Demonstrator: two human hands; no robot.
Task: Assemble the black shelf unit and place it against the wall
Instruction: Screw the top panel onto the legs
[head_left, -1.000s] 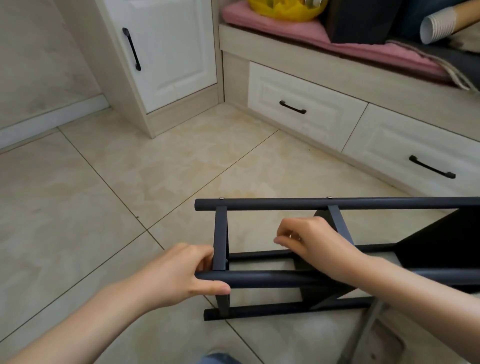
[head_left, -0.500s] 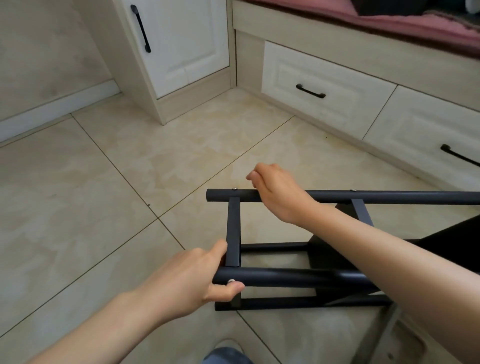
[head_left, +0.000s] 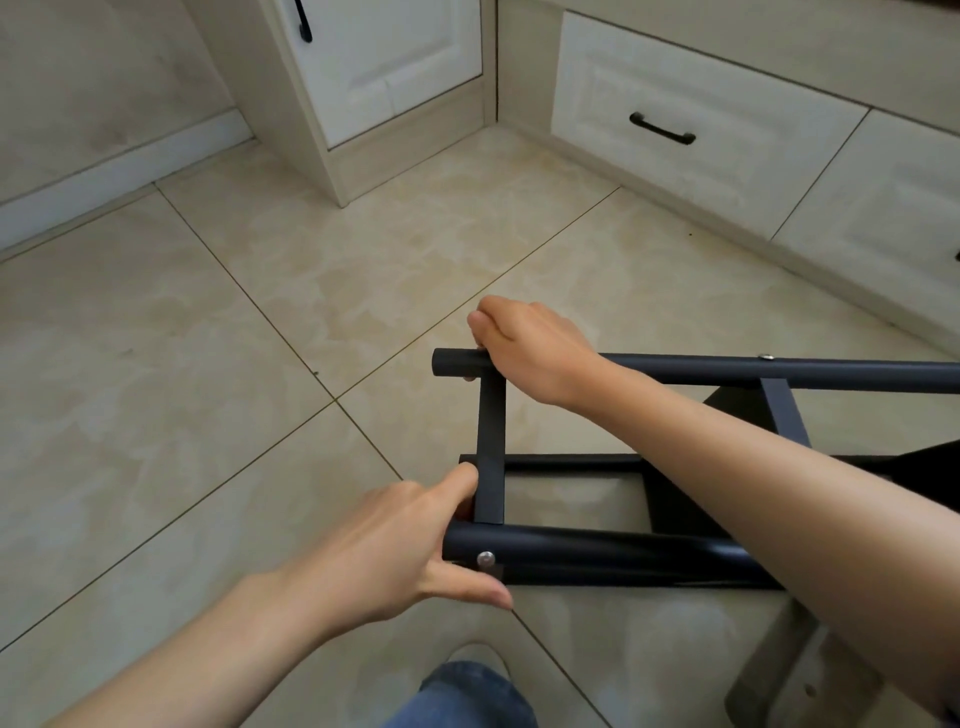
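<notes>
Black shelf unit (head_left: 491, 441), left hand (head_left: 384, 551) and right hand (head_left: 530, 348) curled round its tubes (head_left: 857, 374).

Soft, even daylight fills the room, neither dim nor harsh. The pale floor tiles (head_left: 234, 415) carry a mild sheen with no hard glare. Under the black shelf frame (head_left: 597, 548) there is only a faint, soft-edged shadow, and a screw (head_left: 485, 559) on its near tube catches a small glint. The centre of the view is sharp. The drawers (head_left: 701, 119) at upper right and the lower right corner look smeared. Grout lines (head_left: 249, 299) bend slightly toward the edges.
</notes>
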